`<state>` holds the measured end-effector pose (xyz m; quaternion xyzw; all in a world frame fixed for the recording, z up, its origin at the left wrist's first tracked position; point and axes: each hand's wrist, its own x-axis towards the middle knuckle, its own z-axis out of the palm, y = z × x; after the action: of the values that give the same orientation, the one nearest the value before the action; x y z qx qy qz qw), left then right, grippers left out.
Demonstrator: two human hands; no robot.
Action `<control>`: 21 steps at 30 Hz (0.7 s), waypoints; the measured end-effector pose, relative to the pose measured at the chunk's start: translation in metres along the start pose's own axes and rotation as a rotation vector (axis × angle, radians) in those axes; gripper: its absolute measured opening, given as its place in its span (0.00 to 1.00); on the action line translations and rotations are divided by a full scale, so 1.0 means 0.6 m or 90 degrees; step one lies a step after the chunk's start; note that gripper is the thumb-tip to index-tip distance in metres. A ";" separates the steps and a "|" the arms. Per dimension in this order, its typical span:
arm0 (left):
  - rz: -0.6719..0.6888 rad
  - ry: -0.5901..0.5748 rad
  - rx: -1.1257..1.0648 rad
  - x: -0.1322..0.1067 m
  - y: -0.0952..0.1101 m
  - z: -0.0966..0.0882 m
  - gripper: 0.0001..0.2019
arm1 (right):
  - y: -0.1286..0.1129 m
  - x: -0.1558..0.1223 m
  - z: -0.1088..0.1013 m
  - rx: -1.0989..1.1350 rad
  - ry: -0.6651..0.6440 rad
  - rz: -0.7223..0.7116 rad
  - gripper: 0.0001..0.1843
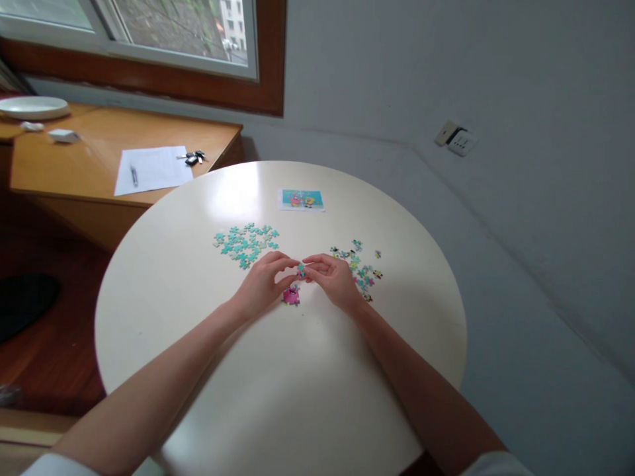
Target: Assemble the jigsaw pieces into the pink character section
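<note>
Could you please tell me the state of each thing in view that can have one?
Left hand, pinching the teal-and-pink puzzle bit
Right hand, pinching it too
Pink puzzle section, joined
Turquoise puzzle pieces, loose
Multicoloured puzzle pieces, loose, partly hidden
Picture sheet, face up
Keys, lying over the paper's edge
Wall socket, nothing plugged in

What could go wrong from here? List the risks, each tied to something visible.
1. The small puzzle piece at the fingertips of the left hand and right hand could slip and drop.
2. The pink cluster lies close to the left hand, which might knock it.
3. The right hand is right beside the mixed-colour pieces and may scatter some.
</note>
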<state>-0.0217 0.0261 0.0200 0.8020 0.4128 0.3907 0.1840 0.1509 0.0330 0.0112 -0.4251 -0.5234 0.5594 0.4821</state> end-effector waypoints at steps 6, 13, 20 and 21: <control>0.005 0.027 -0.008 0.001 0.001 0.000 0.08 | -0.003 -0.001 0.000 0.011 -0.016 -0.016 0.18; -0.014 0.046 -0.028 0.002 0.004 -0.002 0.08 | -0.007 -0.006 -0.002 -0.024 -0.030 -0.055 0.18; -0.007 0.071 -0.055 0.001 0.007 -0.005 0.09 | -0.013 -0.011 -0.002 -0.008 -0.043 -0.064 0.18; -0.012 0.072 -0.058 0.001 0.008 -0.006 0.09 | -0.013 -0.011 -0.002 -0.012 -0.046 -0.063 0.19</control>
<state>-0.0215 0.0238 0.0255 0.7656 0.4118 0.4518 0.2002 0.1542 0.0267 0.0184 -0.3825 -0.5661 0.5449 0.4861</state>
